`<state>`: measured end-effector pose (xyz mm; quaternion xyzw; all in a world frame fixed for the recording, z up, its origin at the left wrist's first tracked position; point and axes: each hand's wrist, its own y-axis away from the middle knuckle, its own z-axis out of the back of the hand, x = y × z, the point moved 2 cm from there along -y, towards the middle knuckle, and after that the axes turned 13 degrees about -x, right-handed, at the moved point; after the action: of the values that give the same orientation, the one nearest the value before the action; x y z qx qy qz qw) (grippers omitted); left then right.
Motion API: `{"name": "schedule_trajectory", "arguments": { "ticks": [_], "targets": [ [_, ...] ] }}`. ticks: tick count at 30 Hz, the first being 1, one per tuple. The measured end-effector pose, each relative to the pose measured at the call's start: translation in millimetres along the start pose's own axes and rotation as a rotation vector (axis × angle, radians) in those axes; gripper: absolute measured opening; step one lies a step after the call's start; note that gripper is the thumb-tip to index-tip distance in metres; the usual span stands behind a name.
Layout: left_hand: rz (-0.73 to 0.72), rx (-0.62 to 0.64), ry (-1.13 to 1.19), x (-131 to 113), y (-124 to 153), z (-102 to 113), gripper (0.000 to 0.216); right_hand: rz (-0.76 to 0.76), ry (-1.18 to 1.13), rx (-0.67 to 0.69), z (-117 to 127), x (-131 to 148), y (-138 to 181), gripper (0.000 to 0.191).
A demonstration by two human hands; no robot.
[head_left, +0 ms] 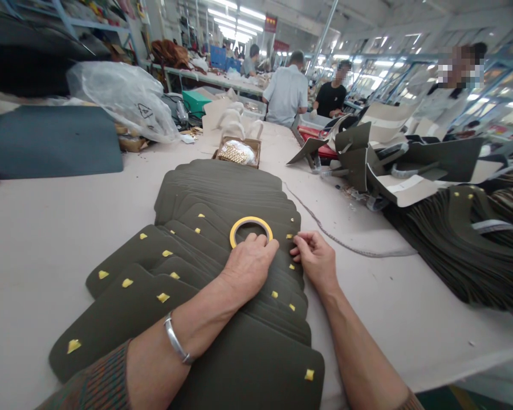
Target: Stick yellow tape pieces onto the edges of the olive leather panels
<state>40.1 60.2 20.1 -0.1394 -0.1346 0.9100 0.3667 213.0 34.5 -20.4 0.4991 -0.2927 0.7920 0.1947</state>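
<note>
My left hand is closed on a roll of yellow tape, holding it above a spread of overlapping dark olive panels. At the right edge of those panels is my right hand, its thumb and fingers pinched together beside a small yellow tape piece. Whether anything sits between those fingertips I cannot make out. More small yellow pieces are stuck near the corners of several panels. The panels fan away from me in a layered row.
Beyond the panels stands a small box of gold-coloured hardware. A cord lies on the table at right, near a thick stack of dark panels. A clear plastic bag and a blue-grey sheet are at left. Several people work farther back.
</note>
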Motion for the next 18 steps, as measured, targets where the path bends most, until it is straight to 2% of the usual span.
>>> {"name": "schedule_trajectory", "arguments": {
  "ticks": [5,8,13,15,18],
  "targets": [
    [-0.025,-0.028,-0.013,1,0,-2,0.017,0.296,0.206,0.012,-5,2,2,0.023],
    [-0.049,-0.073,-0.009,2,0,-1,0.016,0.379,0.277,-0.012,-12,4,-3,0.022],
    [-0.077,-0.13,0.014,3,-1,4,0.017,0.31,0.321,-0.001,-10,7,-8,0.023],
    [-0.073,-0.141,0.029,4,-1,6,0.019,0.25,0.324,0.078,-4,10,-6,0.023],
    [-0.05,-0.145,0.063,6,-2,7,0.019,0.19,0.342,0.284,5,15,0,0.021]
  ]
}}
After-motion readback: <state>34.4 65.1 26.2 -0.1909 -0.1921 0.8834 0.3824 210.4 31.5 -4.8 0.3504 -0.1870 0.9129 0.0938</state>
